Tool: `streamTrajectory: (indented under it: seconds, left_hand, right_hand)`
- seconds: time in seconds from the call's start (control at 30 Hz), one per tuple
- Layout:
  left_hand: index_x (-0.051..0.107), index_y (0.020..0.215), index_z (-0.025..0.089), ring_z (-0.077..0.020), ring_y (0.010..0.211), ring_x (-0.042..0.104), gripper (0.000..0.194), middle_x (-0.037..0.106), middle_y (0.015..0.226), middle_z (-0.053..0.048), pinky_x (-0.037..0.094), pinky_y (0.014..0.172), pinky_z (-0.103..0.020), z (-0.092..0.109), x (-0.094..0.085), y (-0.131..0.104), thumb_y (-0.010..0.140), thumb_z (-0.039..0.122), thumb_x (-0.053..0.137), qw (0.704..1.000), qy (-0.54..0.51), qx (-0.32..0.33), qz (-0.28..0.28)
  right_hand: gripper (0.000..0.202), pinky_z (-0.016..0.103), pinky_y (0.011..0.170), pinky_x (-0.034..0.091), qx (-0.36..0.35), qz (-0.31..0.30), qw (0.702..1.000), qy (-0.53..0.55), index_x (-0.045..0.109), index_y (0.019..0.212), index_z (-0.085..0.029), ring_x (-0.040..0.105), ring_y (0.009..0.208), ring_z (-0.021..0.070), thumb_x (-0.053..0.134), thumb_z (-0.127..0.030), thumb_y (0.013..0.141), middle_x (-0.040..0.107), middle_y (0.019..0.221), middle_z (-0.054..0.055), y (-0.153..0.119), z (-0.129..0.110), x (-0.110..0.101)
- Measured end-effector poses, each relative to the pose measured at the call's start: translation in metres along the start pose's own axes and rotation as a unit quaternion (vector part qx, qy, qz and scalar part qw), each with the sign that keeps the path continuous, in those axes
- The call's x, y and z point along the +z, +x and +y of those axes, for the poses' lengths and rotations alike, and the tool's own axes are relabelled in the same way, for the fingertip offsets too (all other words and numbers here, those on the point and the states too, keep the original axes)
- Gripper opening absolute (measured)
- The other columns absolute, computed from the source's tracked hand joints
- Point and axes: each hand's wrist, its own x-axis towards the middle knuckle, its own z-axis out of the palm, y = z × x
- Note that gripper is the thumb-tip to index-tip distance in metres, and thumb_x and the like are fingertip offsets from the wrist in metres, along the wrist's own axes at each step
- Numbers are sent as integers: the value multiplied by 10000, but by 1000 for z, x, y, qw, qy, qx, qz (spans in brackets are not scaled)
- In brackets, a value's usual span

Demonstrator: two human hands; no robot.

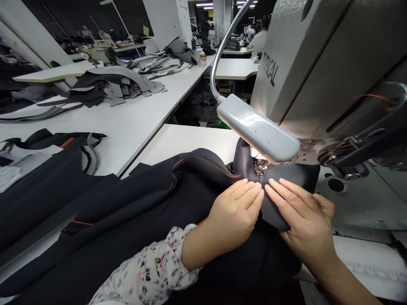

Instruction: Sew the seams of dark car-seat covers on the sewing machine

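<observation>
A large piece of black fabric (152,212) with orange stitching lies across the table and under the presser foot (260,167) of a sewing machine (295,55). My left hand (237,207) presses on the fabric just left of a seam, its fingers stretched out and held side by side. On the right of that seam, my right hand (302,212) rests flat with fingers extended toward the foot. Both sets of fingertips are close to the foot and nearly meet. The needle itself is hidden behind the lamp head (257,127). Orange thread (314,148) runs along the machine's head.
The lamp's flexible metal neck (219,51) curves down in front of the machine. Grey and black cut pieces (117,82) lie piled on the long white table (140,114) to the left. A person (259,40) sits in the background.
</observation>
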Motion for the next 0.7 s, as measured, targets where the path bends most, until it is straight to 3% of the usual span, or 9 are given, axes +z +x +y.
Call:
streamTrajectory:
  seconds: [0.1, 0.2, 0.7]
  left_hand:
    - [698, 1211, 57, -208, 1132, 735, 275, 783, 1174, -102, 586, 1113, -381, 1, 1, 1, 989, 70, 536, 1000, 2, 2, 4]
    - [701, 1196, 63, -207, 1097, 741, 265, 790, 1128, -92, 582, 1114, -380, 2, 2, 2, 978, 60, 551, 1000, 5, -2, 8]
    - [702, 1162, 82, -202, 1011, 723, 244, 769, 1043, -81, 593, 1056, -373, 3, 10, 14, 968, 59, 556, 999, 25, -27, 23]
  right_hand:
    - [478, 440, 929, 359, -14, 7, 1000, 7, 679, 1297, -238, 690, 1195, 250, 471, 3, 942, 741, 1316, 15, 0, 9, 3]
    - [536, 421, 918, 385, -24, 5, 1000, 19, 676, 1304, -234, 682, 1208, 240, 471, 55, 902, 733, 1332, 15, 0, 14, 0]
    - [482, 427, 936, 423, -68, 4, 997, 39, 673, 1302, -199, 677, 1201, 257, 454, 35, 942, 750, 1292, 50, 15, 41, 9]
